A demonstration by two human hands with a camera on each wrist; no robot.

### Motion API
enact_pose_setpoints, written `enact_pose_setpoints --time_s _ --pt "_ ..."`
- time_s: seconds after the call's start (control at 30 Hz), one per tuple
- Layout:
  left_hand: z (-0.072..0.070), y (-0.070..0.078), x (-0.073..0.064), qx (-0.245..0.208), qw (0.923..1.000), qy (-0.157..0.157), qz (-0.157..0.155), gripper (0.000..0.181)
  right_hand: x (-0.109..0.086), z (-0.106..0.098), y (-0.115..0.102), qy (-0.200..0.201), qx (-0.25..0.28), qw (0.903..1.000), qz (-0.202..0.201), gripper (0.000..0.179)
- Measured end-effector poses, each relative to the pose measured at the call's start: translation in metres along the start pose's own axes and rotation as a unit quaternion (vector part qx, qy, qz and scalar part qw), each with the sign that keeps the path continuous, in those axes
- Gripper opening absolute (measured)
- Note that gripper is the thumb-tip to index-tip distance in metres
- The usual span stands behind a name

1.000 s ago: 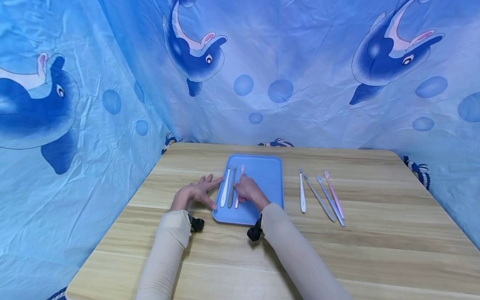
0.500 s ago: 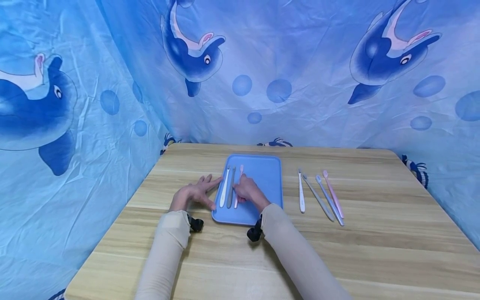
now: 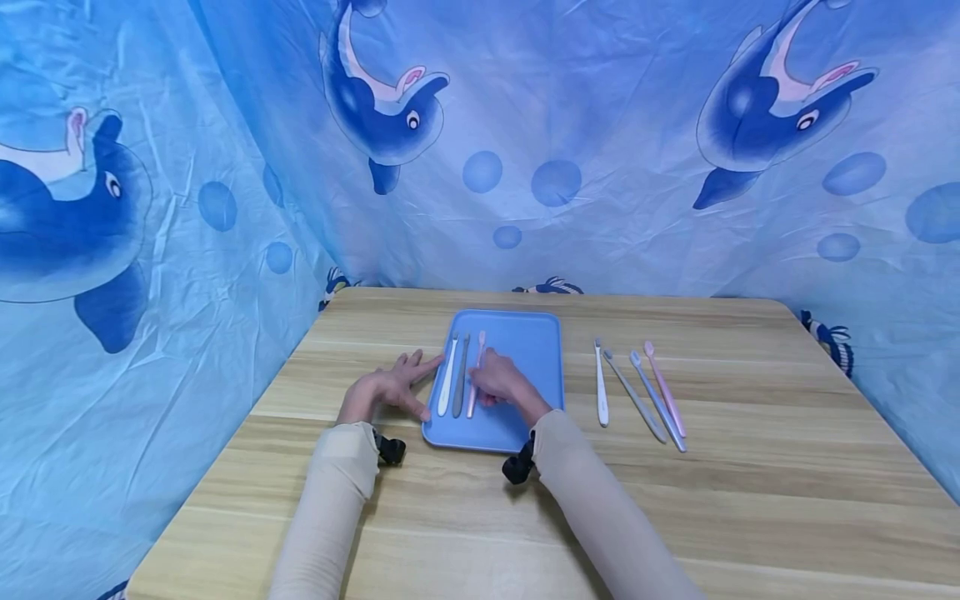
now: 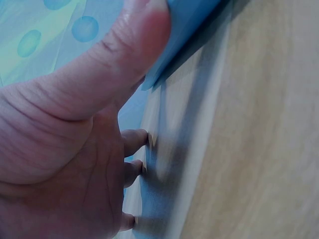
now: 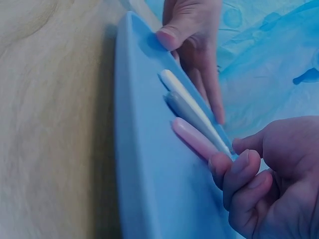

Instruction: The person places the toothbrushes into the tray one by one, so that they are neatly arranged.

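A light blue tray [image 3: 528, 337] lies on the wooden table with a white toothbrush [image 3: 447, 383], a grey toothbrush [image 3: 460, 385] and a pink toothbrush [image 3: 471, 405] side by side along its left part. My right hand [image 3: 504, 380] reaches over the tray, thumb and curled fingers around the pink toothbrush; in the right wrist view its pink handle [image 5: 194, 138] runs in between them. At the tray's left edge rests my left hand [image 3: 388, 388], its fingers spread. The left wrist view shows the left thumb [image 4: 134, 37] against the tray's rim.
To the right of the tray lie another white toothbrush [image 3: 602, 392], another grey one [image 3: 636, 398], a bluish-purple toothbrush [image 3: 658, 402] and a second pink toothbrush [image 3: 666, 387], their heads toward the back. A blue dolphin-print cloth [image 3: 600, 242] hangs behind and beside the table [image 3: 750, 467].
My right hand has shifted slightly to the right, so more of the pink toothbrush shows at its left side. The left hand keeps its place at the tray's edge.
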State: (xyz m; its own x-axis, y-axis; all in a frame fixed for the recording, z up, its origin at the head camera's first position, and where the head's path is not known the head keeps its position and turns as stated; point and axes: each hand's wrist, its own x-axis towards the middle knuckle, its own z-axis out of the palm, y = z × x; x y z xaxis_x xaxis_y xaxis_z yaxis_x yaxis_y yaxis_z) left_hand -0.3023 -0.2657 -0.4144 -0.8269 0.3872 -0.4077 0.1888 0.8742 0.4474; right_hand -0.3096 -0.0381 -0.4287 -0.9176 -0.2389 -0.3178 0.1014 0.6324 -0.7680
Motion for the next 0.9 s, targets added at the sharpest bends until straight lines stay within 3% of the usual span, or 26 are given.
enact_pose_setpoints --time_s 0.23,0.9 --pt "0.001 0.000 0.000 0.000 1.0000 0.002 -0.002 0.125 -0.009 -0.017 0.005 0.005 0.011 0.9999 -0.008 0.072" --pt "0.002 0.001 0.001 -0.003 1.0000 0.001 0.000 0.126 -0.038 -0.052 0.037 0.034 0.051 0.9964 -0.058 0.074"
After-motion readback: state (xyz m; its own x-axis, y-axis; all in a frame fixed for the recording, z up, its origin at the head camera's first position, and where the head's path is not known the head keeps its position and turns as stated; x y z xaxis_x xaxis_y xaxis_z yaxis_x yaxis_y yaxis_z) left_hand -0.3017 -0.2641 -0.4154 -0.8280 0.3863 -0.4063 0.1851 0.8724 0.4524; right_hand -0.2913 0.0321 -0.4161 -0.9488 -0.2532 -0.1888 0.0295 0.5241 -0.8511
